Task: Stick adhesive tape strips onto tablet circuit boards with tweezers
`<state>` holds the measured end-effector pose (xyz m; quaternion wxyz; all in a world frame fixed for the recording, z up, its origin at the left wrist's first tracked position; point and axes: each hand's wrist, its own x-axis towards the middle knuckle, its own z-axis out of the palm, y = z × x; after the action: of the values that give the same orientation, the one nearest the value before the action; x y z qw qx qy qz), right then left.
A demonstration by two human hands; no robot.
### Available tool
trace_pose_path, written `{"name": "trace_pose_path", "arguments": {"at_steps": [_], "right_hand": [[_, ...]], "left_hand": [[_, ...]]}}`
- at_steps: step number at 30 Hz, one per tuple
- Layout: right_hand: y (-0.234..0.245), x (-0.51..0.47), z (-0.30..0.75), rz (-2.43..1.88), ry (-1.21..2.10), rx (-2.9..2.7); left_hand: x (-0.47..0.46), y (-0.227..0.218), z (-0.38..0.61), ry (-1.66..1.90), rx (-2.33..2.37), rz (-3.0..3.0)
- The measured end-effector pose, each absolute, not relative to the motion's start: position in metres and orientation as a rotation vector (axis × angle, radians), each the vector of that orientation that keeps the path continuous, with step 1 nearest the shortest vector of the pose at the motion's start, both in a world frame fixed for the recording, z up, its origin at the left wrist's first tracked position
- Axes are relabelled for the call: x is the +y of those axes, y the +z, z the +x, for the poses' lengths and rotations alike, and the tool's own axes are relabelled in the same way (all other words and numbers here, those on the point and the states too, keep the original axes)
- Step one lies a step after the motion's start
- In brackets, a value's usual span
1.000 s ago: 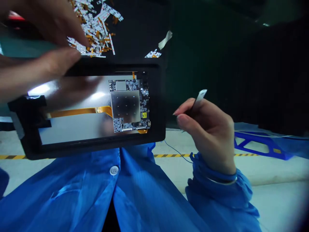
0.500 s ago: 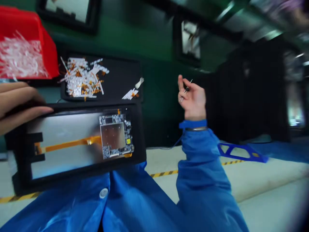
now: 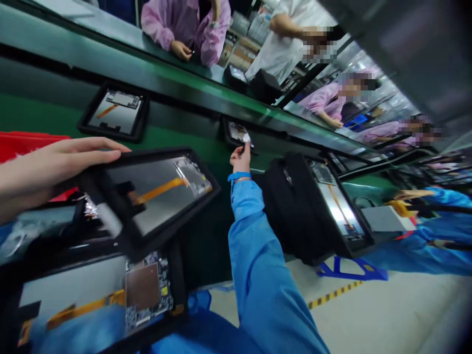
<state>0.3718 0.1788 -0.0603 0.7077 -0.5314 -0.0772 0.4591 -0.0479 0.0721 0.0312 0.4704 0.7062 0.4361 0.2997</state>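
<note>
My left hand [image 3: 55, 167] grips the far left edge of a black tray [image 3: 155, 231], fingers laid over the rim, and holds it tilted above the bench. In the tray lies a silver panel with an orange flex cable [image 3: 160, 189] and a circuit board [image 3: 193, 177]. A second, similar tray with panel [image 3: 92, 295] lies flat below it, close to my body. My right hand [image 3: 239, 156] is stretched far forward in a blue sleeve and pinches a slim white-tipped tool [image 3: 246, 139] right at a small tray [image 3: 236, 132] on the green conveyor.
A red bin [image 3: 22, 140] sits behind my left hand. Another tray [image 3: 114, 110] rides the green conveyor [image 3: 184, 88]. A dark stack with a panel tray [image 3: 332, 206] stands at right. People in pink coats work across the line; a blue-sleeved person is at far right.
The view swung up toward the conveyor. My right hand reached forward from mid-air to the small tray on the belt. My left hand lifted and tilted its tray, uncovering another below.
</note>
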Motion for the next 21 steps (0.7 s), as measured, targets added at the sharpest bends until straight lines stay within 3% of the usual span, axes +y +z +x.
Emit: {"name": "trace_pose_path", "arguments": {"at_steps": [2,11,21], "right_hand": [[-0.055,0.184,0.368,-1.206,1.019,-0.137],[-0.015,0.162,0.353,-1.205,1.046,-0.306],[-0.004,0.040,0.260,-1.066,1.131,-1.127]], "left_hand": [[0.093,0.035,-0.009,0.751,1.230,1.313],[0.177,-0.001,0.142,0.729,1.019,1.145],[0.142,0.047,0.097,0.999,0.925,1.008]]}}
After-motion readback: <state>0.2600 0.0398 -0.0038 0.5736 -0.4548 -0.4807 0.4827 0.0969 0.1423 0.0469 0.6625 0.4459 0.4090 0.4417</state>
